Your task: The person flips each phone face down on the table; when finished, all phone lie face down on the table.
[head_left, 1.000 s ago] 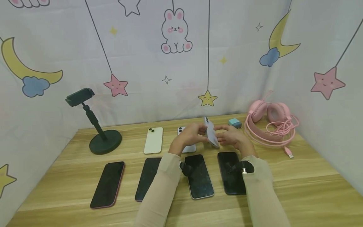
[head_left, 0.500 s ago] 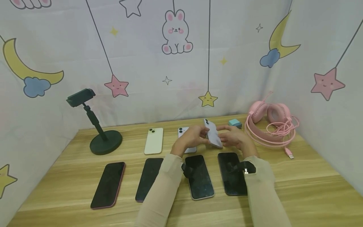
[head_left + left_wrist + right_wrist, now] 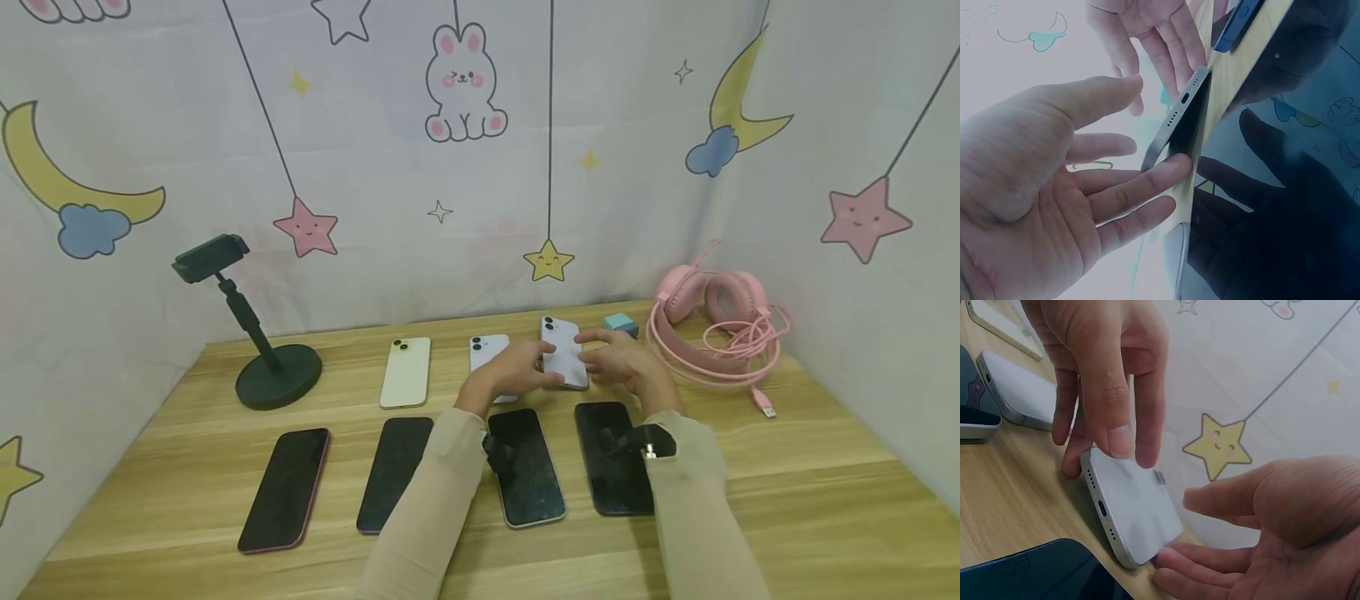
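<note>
A pale lilac phone (image 3: 564, 354) lies back side up at the rear of the table, its camera at the far end. Its left edge is slightly raised, with a dark gap beneath in the left wrist view. My left hand (image 3: 513, 367) is at that edge; a fingertip touches the phone's lower corner, while the thumb (image 3: 1116, 97) stays apart from it. On the opposite side, my right hand (image 3: 622, 364) has its fingertips by the right edge and its thumb (image 3: 1222, 497) off the phone. A second lilac phone (image 3: 487, 343) is partly hidden behind my left hand.
A cream phone (image 3: 406, 372) lies farther left. Several dark-screened phones form a front row, including one with a pink edge (image 3: 285, 490) and one under my right wrist (image 3: 603, 467). A black stand (image 3: 277, 375), teal charger (image 3: 621, 323) and pink headphones (image 3: 723, 317) line the back.
The lilac phone has tipped down from nearly on edge to almost flat, back side up. My left thumb and fingers have loosened from it; my right hand stays alongside.
</note>
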A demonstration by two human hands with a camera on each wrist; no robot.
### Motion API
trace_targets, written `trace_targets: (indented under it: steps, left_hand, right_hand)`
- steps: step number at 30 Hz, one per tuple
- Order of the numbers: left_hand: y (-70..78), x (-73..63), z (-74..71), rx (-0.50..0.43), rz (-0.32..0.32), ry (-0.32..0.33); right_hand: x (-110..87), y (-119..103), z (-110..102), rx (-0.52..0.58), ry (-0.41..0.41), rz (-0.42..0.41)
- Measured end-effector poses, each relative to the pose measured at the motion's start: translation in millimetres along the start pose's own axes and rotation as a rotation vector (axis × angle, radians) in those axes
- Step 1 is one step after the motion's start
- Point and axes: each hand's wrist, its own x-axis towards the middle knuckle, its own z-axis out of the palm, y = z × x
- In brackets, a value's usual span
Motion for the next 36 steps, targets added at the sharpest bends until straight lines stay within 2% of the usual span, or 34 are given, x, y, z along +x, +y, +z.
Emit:
trace_targets:
  steps: [9, 16, 27, 32, 36]
  left_hand:
    - [0.8, 0.3, 3.5, -0.015, -0.018, -0.064]
    - [3.4, -0.4, 4.5, 0.014, 0.001, -0.074]
    - [3.2, -0.3, 5.4, 0.027, 0.005, -0.093]
    - [-1.3, -2.7, 0.6, -0.025, 0.024, -0.113]
    - [-3.3, -7.7, -6.3, -0.087, 0.039, -0.098]
  right_hand:
    - [-0.3, 2, -1, -0.001, 0.034, -0.015]
    - [-1.5, 4, -1, -0.002, 0.035, -0.027]
    - [-2.4, 5, -2, 0.006, 0.046, 0.001]
    - [-2.6, 4, -3, -0.034, 0.077, 0.004]
    - [-4.2, 2, -4, -0.063, 0.088, -0.017]
